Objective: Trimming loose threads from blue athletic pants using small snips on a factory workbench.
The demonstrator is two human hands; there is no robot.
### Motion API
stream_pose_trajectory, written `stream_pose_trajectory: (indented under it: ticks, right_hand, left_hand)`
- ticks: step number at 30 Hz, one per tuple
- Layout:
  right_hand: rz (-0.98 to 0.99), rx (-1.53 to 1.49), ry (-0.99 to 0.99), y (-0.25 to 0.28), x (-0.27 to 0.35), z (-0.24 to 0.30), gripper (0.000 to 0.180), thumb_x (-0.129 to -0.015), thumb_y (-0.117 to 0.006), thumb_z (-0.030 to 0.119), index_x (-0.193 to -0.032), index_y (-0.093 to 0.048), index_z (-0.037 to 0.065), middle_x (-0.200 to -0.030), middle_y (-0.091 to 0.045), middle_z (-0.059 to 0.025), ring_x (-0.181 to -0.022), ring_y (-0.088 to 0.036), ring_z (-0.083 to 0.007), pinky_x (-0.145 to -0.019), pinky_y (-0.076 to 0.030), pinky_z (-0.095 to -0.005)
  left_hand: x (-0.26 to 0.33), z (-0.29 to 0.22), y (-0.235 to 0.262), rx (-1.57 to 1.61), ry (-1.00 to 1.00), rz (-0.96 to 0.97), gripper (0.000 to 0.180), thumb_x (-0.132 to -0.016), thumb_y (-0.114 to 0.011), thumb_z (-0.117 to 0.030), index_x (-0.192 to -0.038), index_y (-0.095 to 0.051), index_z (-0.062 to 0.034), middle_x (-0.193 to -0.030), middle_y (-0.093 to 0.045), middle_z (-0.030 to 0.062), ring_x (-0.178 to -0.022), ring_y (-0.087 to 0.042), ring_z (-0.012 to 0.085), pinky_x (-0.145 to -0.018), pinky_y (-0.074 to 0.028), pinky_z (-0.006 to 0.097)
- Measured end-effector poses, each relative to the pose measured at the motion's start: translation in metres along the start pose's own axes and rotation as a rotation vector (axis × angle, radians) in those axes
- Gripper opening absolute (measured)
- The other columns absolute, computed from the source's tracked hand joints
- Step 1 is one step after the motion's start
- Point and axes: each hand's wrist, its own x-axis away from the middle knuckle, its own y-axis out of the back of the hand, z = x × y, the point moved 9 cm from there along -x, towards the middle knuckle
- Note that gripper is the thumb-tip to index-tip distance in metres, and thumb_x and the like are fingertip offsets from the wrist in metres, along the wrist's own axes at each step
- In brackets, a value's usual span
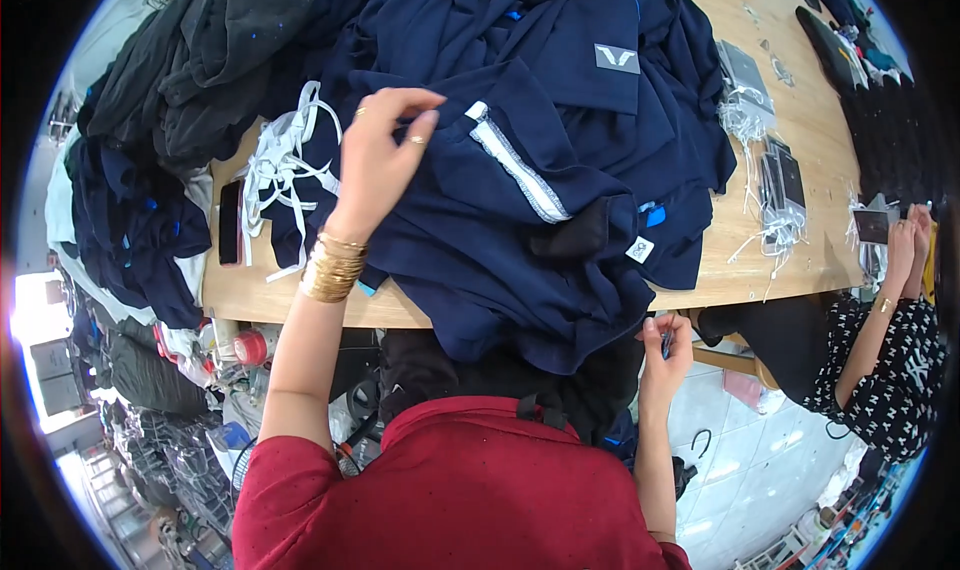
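A navy blue garment lies spread over the table's near edge and hangs down in front of me. A white strip with a stitched edge runs across it, and a small white label shows near its right side. My left hand is over the cloth left of that strip, fingers curved and thumb apart, with nothing visible between them. By the garment's lower right edge, my right hand pinches a small bluish-dark thing, too small to name.
Dark clothes are heaped at the left, near white cords and a phone. More navy garments lie behind. Packs of dark tags with white strings rest on the wooden table. At right, another person's hands hold a dark tag.
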Motion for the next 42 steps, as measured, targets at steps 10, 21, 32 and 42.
stream_pose_trajectory:
  ticks: [10, 21, 32, 42]
  right_hand:
    - [0.024, 0.339, 0.228, -0.008, 0.003, 0.033, 0.007, -0.080, -0.064, 0.007, -0.084, -0.059, 0.004, -0.070, -0.059, -0.0063, -0.063, -0.052, -0.0113, -0.060, -0.042, -0.0236]
    - [0.133, 0.255, 0.408, -0.063, -0.031, 0.131, 0.010, -0.079, -0.066, 0.007, -0.087, -0.061, 0.006, -0.072, -0.060, -0.0035, -0.064, -0.053, -0.0081, -0.056, -0.042, -0.0222]
    - [0.294, 0.634, 0.687, -0.145, -0.039, 0.164, 0.027, -0.078, -0.067, 0.027, -0.092, -0.058, 0.006, -0.070, -0.058, -0.0056, -0.061, -0.057, -0.0215, -0.057, -0.043, -0.0321]
    - [0.292, 0.769, 0.848, -0.173, -0.042, 0.175, 0.022, -0.081, -0.063, 0.027, -0.081, -0.056, 0.006, -0.062, -0.055, -0.0059, -0.055, -0.056, -0.0216, -0.050, -0.042, -0.0325]
  left_hand:
    - [0.032, -0.014, -0.050, -0.016, -0.091, 0.317, 0.035, -0.069, -0.066, -0.004, -0.103, -0.056, -0.0064, -0.100, -0.052, 0.0088, -0.093, -0.051, 0.0247, -0.084, -0.040, 0.031]
    - [0.029, -0.002, -0.046, 0.099, -0.078, 0.219, 0.019, -0.075, -0.064, -0.012, -0.094, -0.063, -0.0079, -0.100, -0.054, 0.0079, -0.087, -0.051, 0.0230, -0.080, -0.042, 0.031]
    - [0.015, 0.020, -0.056, 0.343, 0.143, 0.275, 0.013, -0.079, -0.065, -0.016, -0.084, -0.066, -0.0036, -0.071, -0.059, 0.0017, -0.068, -0.047, 0.0111, -0.065, -0.040, 0.025]
    - [0.009, 0.014, -0.054, 0.382, 0.169, 0.276, 0.013, -0.079, -0.064, -0.016, -0.083, -0.065, -0.0035, -0.071, -0.061, 0.0027, -0.067, -0.049, 0.0116, -0.063, -0.041, 0.025]
